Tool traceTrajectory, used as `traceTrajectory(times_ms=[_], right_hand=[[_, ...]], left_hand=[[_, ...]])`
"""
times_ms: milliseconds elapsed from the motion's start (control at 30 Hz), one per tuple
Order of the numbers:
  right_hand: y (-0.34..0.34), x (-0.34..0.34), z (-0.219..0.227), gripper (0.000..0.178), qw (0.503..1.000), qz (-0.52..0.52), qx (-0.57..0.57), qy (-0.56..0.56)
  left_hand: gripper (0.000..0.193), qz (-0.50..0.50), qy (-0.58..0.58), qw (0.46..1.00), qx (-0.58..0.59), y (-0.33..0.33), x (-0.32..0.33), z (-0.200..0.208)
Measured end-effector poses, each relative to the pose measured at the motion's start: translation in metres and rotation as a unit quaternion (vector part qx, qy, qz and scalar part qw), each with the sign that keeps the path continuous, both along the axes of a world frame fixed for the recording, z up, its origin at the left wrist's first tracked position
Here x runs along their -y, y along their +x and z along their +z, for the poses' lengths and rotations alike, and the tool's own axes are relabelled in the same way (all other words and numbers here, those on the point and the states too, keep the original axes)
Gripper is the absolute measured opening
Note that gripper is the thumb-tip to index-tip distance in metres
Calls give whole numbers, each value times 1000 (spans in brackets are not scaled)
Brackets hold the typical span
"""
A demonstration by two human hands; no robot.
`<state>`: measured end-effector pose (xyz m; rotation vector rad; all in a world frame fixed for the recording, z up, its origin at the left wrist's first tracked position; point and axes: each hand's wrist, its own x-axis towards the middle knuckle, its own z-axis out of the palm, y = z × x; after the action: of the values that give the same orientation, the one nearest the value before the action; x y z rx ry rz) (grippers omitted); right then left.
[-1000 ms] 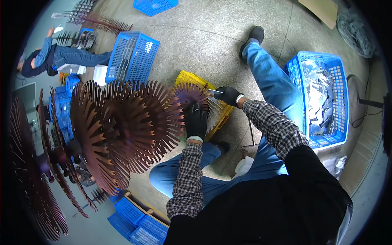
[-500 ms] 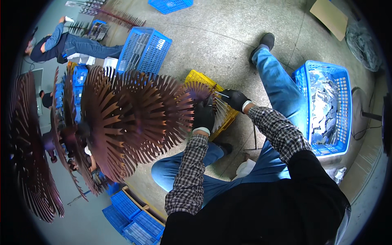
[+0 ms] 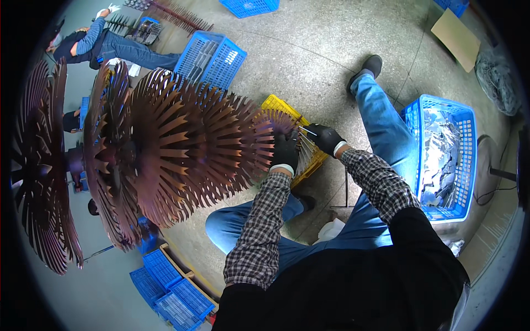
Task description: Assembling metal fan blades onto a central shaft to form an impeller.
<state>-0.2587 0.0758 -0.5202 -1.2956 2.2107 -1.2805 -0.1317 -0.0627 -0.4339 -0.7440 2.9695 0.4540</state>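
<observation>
A large rack (image 3: 171, 143) of dark brown, fan-like rings of flat metal strips runs in from the left. At its small right end, rings look purplish, and several pale silver blades (image 3: 305, 150) fan out there. My left hand (image 3: 285, 153), in a black glove, is closed against this end; what its fingers hold is hidden. Just to the right, my right hand (image 3: 324, 138), also black-gloved, is closed on a thin, light metal rod (image 3: 307, 131) that points toward the rack's end. A yellow crate (image 3: 301, 179) stands beneath both hands.
On the right, a blue basket (image 3: 469, 160) holds many shiny flat pieces. Another blue basket (image 3: 223, 66) with grey pieces stands behind the rack, near a person (image 3: 105, 44). Blue crates (image 3: 185, 300) sit at lower left. Cardboard (image 3: 455, 38) lies at upper right.
The view has shifted, so most of the scene sits further right. The rack's rings look turned. Both hands stay at the rack's end, and the right still grips the rod.
</observation>
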Motion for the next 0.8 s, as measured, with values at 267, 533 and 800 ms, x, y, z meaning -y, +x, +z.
traceTrajectory(times_ms=[267, 533, 800], right_hand=[[-1, 1, 7, 33, 1000, 5, -6, 23], [-3, -3, 1, 34, 999, 13, 1, 35], [-5, 7, -7, 36, 997, 58, -19, 47]], left_hand=[[50, -33, -44, 998, -34, 4, 15, -28], [49, -72, -91, 993, 13, -1, 4, -10], [47, 20, 103, 987, -119, 8, 14, -47]])
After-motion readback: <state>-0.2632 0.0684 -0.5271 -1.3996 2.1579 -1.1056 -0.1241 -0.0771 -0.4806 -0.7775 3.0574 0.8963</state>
